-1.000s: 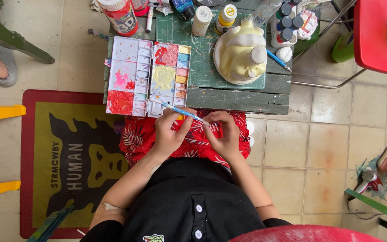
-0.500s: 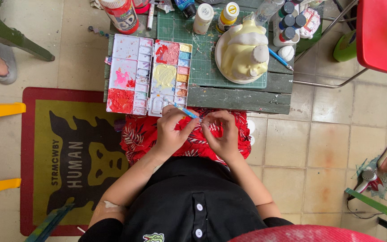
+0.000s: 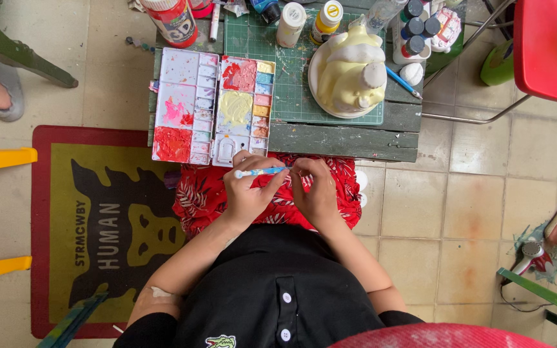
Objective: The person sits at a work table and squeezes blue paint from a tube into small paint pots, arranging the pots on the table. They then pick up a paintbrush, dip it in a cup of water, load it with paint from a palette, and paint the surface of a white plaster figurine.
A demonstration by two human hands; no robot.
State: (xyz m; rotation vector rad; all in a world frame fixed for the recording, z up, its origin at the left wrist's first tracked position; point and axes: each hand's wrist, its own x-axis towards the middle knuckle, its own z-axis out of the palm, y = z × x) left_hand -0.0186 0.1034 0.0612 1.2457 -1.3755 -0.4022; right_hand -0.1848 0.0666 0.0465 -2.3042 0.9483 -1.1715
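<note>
The person is sitting at a small green bench (image 3: 343,138) and looking down at both hands, which are meeting over a red patterned cloth (image 3: 201,193) on the lap. The left hand (image 3: 247,193) is closing its grip on a thin blue paintbrush (image 3: 262,172), which is lying almost level, its pale end pointing left and its other end reaching toward the right hand (image 3: 317,190). The right hand's fingers are curling in at that end of the brush; whether they are pinching it or only touching it I cannot tell.

Just beyond the hands, at the bench's near edge, two paint trays are lying side by side: a left tray (image 3: 182,106) smeared with red and pink, and a right tray (image 3: 243,109) holding yellow, red and small mixed colours. Farther right, on a green cutting mat (image 3: 291,77), a cream-coloured figure (image 3: 349,74) is sitting on a round plate. Paint bottles (image 3: 327,19) are standing along the far edge.
</note>
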